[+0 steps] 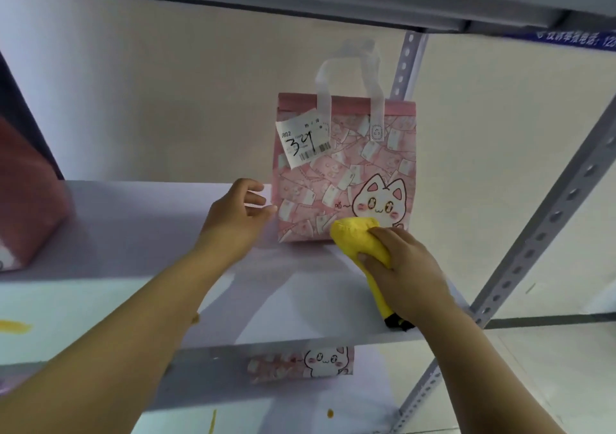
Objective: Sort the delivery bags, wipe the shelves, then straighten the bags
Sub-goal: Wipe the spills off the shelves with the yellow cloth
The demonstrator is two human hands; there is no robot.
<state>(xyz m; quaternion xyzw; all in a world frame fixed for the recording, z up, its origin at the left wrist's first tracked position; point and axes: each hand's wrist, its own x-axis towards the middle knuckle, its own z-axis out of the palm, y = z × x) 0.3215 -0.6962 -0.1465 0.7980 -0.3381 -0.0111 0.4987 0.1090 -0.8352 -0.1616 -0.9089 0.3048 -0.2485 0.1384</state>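
One bag (28,206) cut off left.

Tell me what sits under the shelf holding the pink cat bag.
Another pink cat-print bag shows on the lower shelf. The upper shelf hides its top, so handles or label cannot be seen.
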